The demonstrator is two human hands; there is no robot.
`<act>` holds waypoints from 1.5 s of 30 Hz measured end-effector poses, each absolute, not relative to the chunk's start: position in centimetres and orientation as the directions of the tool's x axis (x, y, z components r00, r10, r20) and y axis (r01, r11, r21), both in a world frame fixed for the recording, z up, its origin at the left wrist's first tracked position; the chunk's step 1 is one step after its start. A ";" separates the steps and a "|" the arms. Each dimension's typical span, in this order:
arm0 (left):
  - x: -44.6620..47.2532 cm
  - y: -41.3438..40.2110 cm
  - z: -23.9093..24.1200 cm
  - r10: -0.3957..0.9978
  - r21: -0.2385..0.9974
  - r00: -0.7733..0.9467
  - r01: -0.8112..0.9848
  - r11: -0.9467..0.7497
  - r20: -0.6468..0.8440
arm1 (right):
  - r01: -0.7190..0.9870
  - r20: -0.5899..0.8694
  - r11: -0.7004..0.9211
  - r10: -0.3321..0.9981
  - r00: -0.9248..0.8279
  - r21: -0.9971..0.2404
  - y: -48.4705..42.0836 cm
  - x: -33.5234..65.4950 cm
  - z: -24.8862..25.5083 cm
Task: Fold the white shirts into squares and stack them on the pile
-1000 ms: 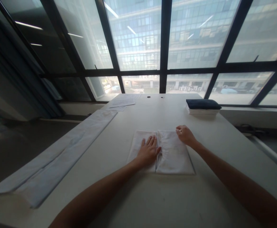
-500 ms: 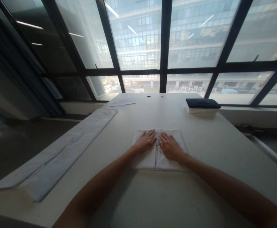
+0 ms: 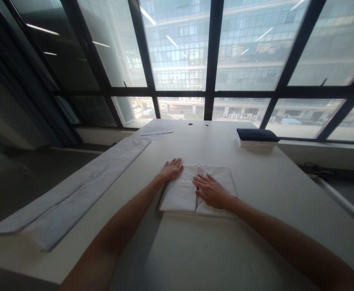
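Observation:
A white folded cloth (image 3: 180, 196) lies flat on the white table, its two halves meeting at a seam down the middle. My left hand (image 3: 172, 169) rests at the cloth's far left corner, fingers stretched out and pointing away from me. Across the seam and the right half lies my right hand (image 3: 211, 190), palm down with fingers spread. A small dark mark shows at the seam beside its fingers. Neither hand grips anything.
A long white folded cloth (image 3: 83, 188) runs along the table's left edge. Paper sheets (image 3: 157, 127) lie at the far left. A dark blue folded cloth (image 3: 256, 135) tops a white stack (image 3: 257, 144) at the far right. Large windows (image 3: 180, 52) stand behind the table (image 3: 183, 250).
My left hand has slid left and away from me, from beside the seam to the cloth's corner. My right hand has shifted slightly left and nearer, onto the seam.

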State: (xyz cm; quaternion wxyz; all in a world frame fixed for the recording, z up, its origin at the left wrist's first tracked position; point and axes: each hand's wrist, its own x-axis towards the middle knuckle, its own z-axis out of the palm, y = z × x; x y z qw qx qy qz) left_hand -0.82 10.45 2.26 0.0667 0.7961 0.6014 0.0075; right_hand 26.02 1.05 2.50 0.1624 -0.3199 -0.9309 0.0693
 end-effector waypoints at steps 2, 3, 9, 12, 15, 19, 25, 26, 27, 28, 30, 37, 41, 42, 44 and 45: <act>-1.4 10.8 2.1 0.966 0.138 0.257 0.958 -0.251 -0.021 | 0.574 0.260 0.784 0.621 -0.740 -0.238 1.0 26.1 2.6; -1.6 10.9 1.9 0.969 0.166 0.245 0.955 -0.246 0.027 | 0.575 0.261 0.782 0.623 -0.737 -0.241 0.9 26.1 2.6; -2.8 9.9 1.9 0.969 0.372 0.067 0.915 -0.154 0.238 | 0.551 0.318 0.768 0.638 -0.701 -0.327 0.8 25.9 2.3; -2.3 8.1 2.7 0.954 0.338 0.115 0.918 -0.208 0.275 | 0.560 0.433 0.686 0.728 -0.532 -0.465 2.1 26.6 2.3; 0.2 4.9 3.5 0.919 0.301 0.291 0.881 -0.365 0.266 | 0.624 0.486 0.475 0.857 -0.170 -0.620 4.1 29.3 2.3; 5.1 0.0 3.6 0.858 0.315 0.489 0.799 -0.513 0.157 | 0.681 0.284 0.128 0.951 0.122 -0.721 5.4 34.6 2.1; 8.2 -3.4 2.4 0.754 0.174 0.649 0.735 -0.655 0.097 | 0.469 -0.203 -0.224 0.975 0.096 -0.854 4.1 37.1 3.0; 8.2 -3.5 2.2 0.756 0.165 0.647 0.739 -0.653 0.093 | 0.433 -0.254 -0.256 0.965 0.063 -0.864 3.8 36.9 3.3; 8.2 -3.5 2.1 0.759 0.161 0.645 0.743 -0.650 0.091 | 0.413 -0.291 -0.279 0.956 0.035 -0.867 3.5 36.7 3.7; 8.1 -3.5 2.0 0.761 0.159 0.643 0.745 -0.648 0.088 | 0.403 -0.319 -0.295 0.948 0.007 -0.866 3.3 36.6 4.1; 7.9 -3.5 2.1 0.763 0.164 0.641 0.746 -0.645 0.087 | 0.383 -0.354 -0.304 0.933 -0.065 -0.872 2.8 36.4 4.7; 7.0 -0.2 3.7 0.824 0.270 0.567 0.790 -0.550 0.018 | 0.155 -0.292 -0.258 0.915 -0.279 -0.954 1.8 35.3 6.1; 7.0 1.9 3.3 0.850 0.313 0.525 0.801 -0.511 0.045 | 0.052 -0.226 -0.220 0.936 -0.271 -0.974 1.2 32.6 8.5; 7.0 2.2 3.1 0.846 0.318 0.529 0.792 -0.520 0.066 | 0.058 -0.213 -0.205 0.942 -0.259 -0.977 1.1 31.8 9.2; 6.9 2.5 2.8 0.846 0.361 0.523 0.773 -0.522 0.103 | 0.098 -0.189 -0.171 0.956 -0.225 -0.980 1.0 30.0 10.5; 6.9 2.6 2.8 0.856 0.415 0.503 0.757 -0.504 0.122 | 0.125 -0.173 -0.149 0.963 -0.206 -0.981 1.0 29.1 11.2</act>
